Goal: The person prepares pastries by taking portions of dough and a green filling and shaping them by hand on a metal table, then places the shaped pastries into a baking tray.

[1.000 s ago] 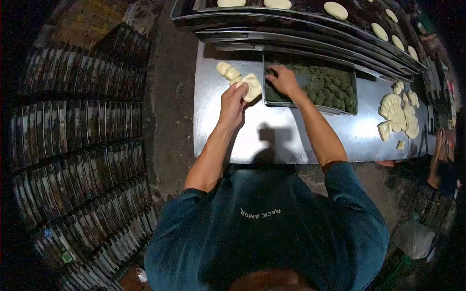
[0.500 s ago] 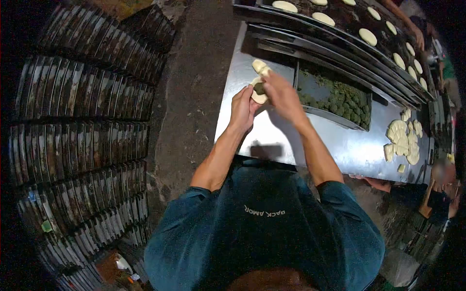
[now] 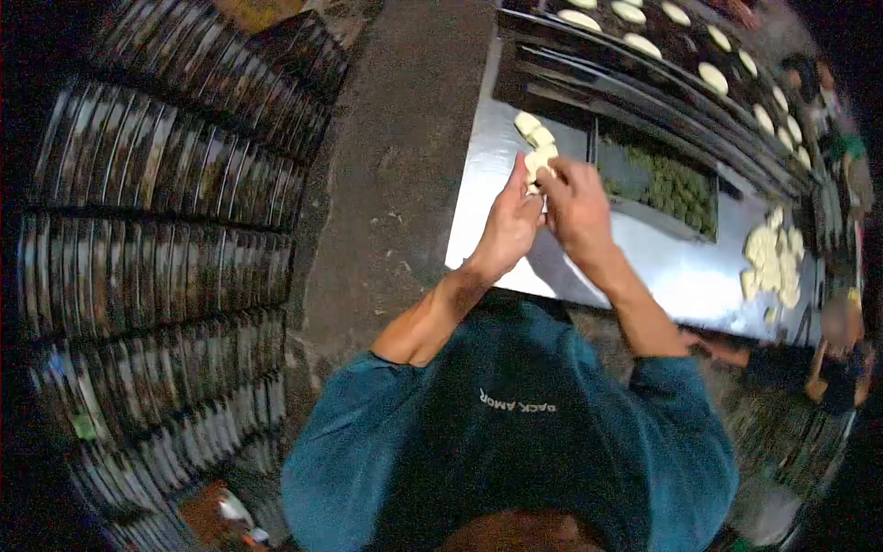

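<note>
Both of my hands work on a piece of dough above the metal table. My left hand cradles it from the left and below. My right hand has its fingers curled onto the near right side of the same piece, pinching at its edge. The green filling seen earlier on this dough is now hidden. Just beyond my fingers, more pale dough pieces lie in a short row on the table. To the right of my right hand sits a metal tray with green filling balls.
Flattened dough ovals lie on stacked dark baking trays along the back. A dough pile rests at the table's right end. Racked trays stand at left. Another person's arm reaches in at right.
My right hand has come down onto the dough beside my left hand, and the green filling is covered from view. The camera view has shifted, moving the scene rightward.
</note>
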The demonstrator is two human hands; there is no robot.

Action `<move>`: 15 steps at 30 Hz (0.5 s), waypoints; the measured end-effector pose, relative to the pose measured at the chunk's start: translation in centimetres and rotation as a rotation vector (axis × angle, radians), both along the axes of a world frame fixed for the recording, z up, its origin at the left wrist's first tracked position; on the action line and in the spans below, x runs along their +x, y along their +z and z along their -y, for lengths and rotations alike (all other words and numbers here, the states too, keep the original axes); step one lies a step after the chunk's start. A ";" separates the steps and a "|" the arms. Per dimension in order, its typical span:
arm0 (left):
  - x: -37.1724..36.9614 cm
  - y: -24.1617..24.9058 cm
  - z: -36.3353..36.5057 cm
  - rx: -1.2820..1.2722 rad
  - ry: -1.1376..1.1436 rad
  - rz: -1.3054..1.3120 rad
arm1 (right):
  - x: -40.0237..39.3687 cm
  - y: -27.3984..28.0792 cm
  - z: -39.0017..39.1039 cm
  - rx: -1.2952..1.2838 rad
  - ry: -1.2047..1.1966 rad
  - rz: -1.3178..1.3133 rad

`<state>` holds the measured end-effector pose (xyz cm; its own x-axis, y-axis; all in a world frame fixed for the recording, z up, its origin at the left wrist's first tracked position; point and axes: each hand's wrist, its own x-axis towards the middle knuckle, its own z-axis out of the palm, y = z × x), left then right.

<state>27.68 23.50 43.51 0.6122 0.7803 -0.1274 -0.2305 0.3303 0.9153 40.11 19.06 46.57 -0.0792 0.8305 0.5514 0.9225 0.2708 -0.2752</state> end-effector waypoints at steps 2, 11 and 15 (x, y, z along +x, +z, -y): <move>-1.2 2.6 1.1 0.371 0.179 -0.102 | 0.4 3.6 0.7 0.033 0.078 -0.028; 0.2 5.7 -2.4 0.485 0.399 -0.013 | 0.1 7.5 -1.6 -0.024 0.223 -0.341; 1.9 4.5 -3.0 0.177 0.344 -0.001 | -0.8 4.0 -0.1 0.110 0.174 -0.209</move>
<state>29.59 26.54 48.05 0.3107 0.9501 0.0270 -0.2998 0.0710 0.9513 39.35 19.21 50.60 -0.0902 0.7486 0.6569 0.7861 0.4585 -0.4145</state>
